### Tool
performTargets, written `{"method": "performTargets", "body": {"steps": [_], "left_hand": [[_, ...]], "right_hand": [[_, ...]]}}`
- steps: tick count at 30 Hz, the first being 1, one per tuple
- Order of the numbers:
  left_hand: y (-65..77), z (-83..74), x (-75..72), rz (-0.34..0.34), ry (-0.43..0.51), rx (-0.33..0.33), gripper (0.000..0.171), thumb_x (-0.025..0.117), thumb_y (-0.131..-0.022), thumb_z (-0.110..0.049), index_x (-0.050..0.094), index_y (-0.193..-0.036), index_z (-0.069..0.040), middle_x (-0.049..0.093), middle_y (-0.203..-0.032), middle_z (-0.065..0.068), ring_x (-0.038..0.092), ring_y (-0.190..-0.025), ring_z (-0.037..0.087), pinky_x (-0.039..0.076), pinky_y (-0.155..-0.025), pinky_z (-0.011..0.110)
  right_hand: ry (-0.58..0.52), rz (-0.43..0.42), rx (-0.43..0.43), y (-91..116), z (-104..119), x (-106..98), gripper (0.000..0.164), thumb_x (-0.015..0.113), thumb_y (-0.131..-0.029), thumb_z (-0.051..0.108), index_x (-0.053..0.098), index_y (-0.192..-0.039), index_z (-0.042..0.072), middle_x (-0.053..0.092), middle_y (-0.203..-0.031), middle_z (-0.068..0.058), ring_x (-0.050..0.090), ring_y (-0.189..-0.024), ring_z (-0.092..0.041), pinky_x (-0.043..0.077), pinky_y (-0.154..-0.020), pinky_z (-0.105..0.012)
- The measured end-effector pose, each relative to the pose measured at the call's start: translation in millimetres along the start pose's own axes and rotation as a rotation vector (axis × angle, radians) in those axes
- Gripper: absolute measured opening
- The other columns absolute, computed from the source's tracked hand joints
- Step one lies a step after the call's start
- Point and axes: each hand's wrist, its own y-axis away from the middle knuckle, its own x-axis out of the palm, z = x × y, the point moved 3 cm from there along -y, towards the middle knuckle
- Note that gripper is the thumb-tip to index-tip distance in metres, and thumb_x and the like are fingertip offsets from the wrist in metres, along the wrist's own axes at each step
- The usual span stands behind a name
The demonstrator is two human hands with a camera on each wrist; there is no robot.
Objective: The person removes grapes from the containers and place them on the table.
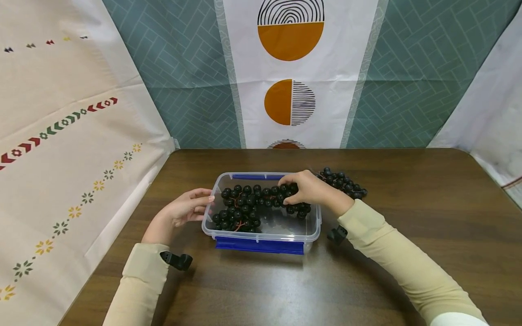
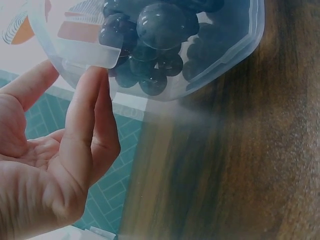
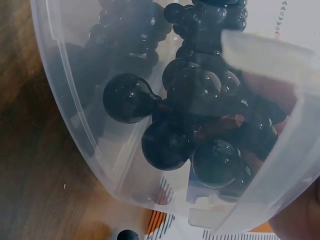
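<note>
A clear plastic food container (image 1: 281, 236) with blue locking clips stands on the table, with bunches of dark grapes (image 1: 244, 208) inside, mostly in its left half and along the middle. My left hand (image 1: 185, 208) holds the container's left end, thumb at the rim and fingers against the outer wall. In the left wrist view, fingertips (image 2: 95, 75) meet the clear tab on that end. My right hand (image 1: 307, 188) reaches over the right end and grips a bunch of grapes (image 1: 291, 209) between thumb and fingers. Through the wall in the right wrist view, grapes (image 3: 167, 142) partly hide those fingers.
Another bunch of dark grapes (image 1: 344, 183) lies on the brown wooden table (image 1: 408, 203), behind my right wrist and right of the container. Patterned cloths (image 1: 195, 68) hang along the back and both sides. A black wrist camera (image 1: 176, 261) sits at my left cuff.
</note>
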Motion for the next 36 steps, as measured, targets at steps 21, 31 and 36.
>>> {"method": "performTargets", "body": {"steps": [21,31,36], "left_hand": [[0.1,1.5,0.1,0.002,0.003,-0.003,0.059,0.054,-0.098,-0.025,0.026,-0.143,0.001,0.053,-0.106,0.002,0.06,-0.085,0.012,0.055,-0.073,0.025],[-0.2,1.7,0.0,0.005,0.014,-0.005,0.06,0.053,-0.098,-0.025,0.025,-0.144,0.002,0.056,-0.104,0.0,0.061,-0.085,0.01,0.055,-0.074,0.024],[-0.3,1.1,-0.3,0.009,0.018,-0.017,0.061,0.052,-0.099,-0.025,0.022,-0.145,0.001,0.055,-0.105,-0.001,0.061,-0.088,0.008,0.055,-0.076,0.025]], "right_hand": [[-0.012,-0.111,0.021,10,2,-5,0.045,0.076,-0.08,0.017,0.062,-0.121,0.005,0.063,-0.123,-0.015,0.059,-0.113,-0.029,0.05,-0.091,-0.045],[-0.036,-0.155,0.022,14,4,-8,0.045,0.076,-0.081,0.017,0.062,-0.122,0.005,0.063,-0.122,-0.015,0.058,-0.112,-0.03,0.05,-0.088,-0.044],[-0.045,-0.182,0.009,14,4,-8,0.045,0.076,-0.081,0.016,0.062,-0.122,0.005,0.063,-0.123,-0.015,0.06,-0.106,-0.029,0.048,-0.078,-0.039]]}}
